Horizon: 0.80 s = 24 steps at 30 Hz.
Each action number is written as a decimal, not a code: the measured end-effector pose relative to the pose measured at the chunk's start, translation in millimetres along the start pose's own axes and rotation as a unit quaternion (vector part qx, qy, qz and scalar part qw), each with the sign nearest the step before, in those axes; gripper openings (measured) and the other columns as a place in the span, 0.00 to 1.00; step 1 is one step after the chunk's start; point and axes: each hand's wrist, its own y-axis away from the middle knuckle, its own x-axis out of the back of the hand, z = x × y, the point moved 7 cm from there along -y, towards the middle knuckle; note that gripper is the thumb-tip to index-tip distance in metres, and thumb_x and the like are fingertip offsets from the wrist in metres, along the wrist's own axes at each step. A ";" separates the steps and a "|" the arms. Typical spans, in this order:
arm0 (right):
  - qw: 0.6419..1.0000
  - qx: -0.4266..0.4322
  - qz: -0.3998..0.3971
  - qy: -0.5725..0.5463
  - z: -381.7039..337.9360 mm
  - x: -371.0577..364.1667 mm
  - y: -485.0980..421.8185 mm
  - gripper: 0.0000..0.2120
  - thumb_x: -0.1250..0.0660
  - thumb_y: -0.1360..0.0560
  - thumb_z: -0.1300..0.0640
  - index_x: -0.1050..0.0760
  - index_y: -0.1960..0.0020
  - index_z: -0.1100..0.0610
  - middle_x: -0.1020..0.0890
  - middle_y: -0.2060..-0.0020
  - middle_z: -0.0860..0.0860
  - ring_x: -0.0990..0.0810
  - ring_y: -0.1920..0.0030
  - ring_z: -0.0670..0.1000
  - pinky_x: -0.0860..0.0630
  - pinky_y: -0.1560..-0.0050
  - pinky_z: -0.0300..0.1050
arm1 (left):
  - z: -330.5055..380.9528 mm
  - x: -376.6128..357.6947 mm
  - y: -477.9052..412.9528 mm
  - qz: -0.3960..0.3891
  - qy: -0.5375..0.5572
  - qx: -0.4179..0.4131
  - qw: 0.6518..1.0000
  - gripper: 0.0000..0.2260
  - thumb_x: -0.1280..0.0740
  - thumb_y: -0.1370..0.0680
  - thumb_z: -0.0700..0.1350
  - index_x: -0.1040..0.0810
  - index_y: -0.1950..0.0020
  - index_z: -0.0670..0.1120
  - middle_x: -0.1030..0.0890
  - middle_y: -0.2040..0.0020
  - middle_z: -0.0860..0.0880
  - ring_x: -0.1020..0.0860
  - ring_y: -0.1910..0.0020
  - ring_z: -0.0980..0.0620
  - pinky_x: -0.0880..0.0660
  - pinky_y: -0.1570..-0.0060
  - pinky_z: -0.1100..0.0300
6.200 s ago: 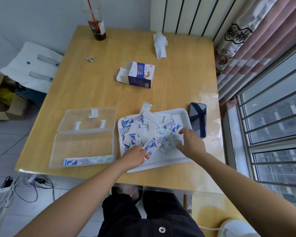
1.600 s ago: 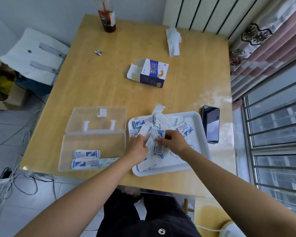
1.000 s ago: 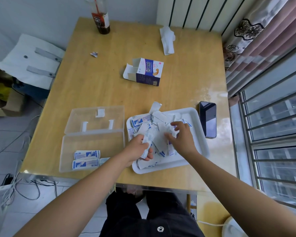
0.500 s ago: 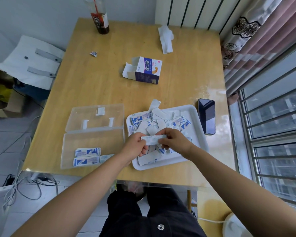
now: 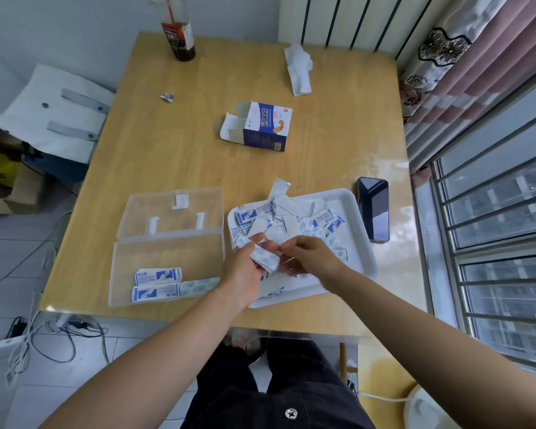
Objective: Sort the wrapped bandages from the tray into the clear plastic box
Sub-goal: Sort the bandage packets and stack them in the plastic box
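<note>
A white tray [image 5: 363, 239] near the table's front edge holds a loose pile of blue-and-white wrapped bandages [image 5: 291, 219]. To its left lies the clear plastic box [image 5: 167, 252], lid folded open behind it. Three wrapped bandages [image 5: 157, 284] lie along the box's near wall. Over the tray's left part, my left hand [image 5: 243, 272] grips a small bundle of wrapped bandages [image 5: 266, 259]. My right hand [image 5: 311, 258] faces it with curled fingers and pinches the bundle's right end.
An opened bandage carton [image 5: 262, 126] lies mid-table. A dark phone [image 5: 373, 209] sits right of the tray. At the far edge stand a drink bottle [image 5: 180, 38] and a tissue [image 5: 299, 69]. A paper scrap [image 5: 167, 97] lies left. Cables trail on the floor.
Half a second ago both hands stretched one bandage flat between them. It now sits with the bundle in my left hand, and both hands have shifted slightly left over the tray.
</note>
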 end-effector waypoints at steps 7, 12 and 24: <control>0.947 0.099 0.206 0.226 -33.4 64.4 -40.1 0.08 0.35 0.23 0.59 0.25 0.45 0.55 0.22 0.53 0.53 0.22 0.57 0.53 0.26 0.59 0.46 | -7.6 2.9 -1.9 0.026 0.001 0.071 0.997 0.10 0.46 0.18 0.41 0.27 0.54 0.41 0.30 0.69 0.46 0.30 0.71 0.47 0.24 0.64 0.53; 0.907 0.145 0.194 0.343 -67.1 56.9 -63.3 0.07 0.35 0.24 0.58 0.23 0.46 0.56 0.21 0.54 0.51 0.24 0.60 0.51 0.26 0.62 0.43 | -6.8 -1.9 -6.1 0.034 -0.030 0.080 0.996 0.11 0.47 0.19 0.40 0.27 0.56 0.42 0.30 0.73 0.46 0.32 0.73 0.48 0.24 0.62 0.53; 0.865 0.097 0.137 0.473 7.5 103.2 -12.0 0.12 0.35 0.28 0.61 0.25 0.46 0.52 0.26 0.50 0.50 0.24 0.56 0.51 0.24 0.58 0.47 | -39.2 -10.4 -9.6 0.051 -0.151 0.153 0.975 0.12 0.48 0.18 0.40 0.28 0.58 0.41 0.33 0.70 0.45 0.36 0.71 0.49 0.32 0.64 0.56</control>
